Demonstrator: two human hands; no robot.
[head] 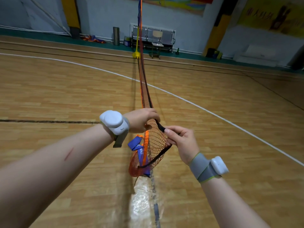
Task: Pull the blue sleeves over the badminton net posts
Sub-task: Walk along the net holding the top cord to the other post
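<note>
An orange badminton net (144,89) with a black edge band stretches from my hands away to a yellow post (137,41) on a yellow base at the far side of the court. My left hand (141,120) grips the bunched net from above. My right hand (180,139) pinches the black edge band just to the right of it. Below my hands the loose end of the net hangs in a loop, with the blue sleeve (139,149) folded inside the mesh. No post is visible near my hands.
Wooden gym floor (65,96) with white and dark court lines. Along the far wall stand a row of metal seats (158,37), a chair, a grey bin (116,36), buckets and a pile of blue and orange fabric (93,39).
</note>
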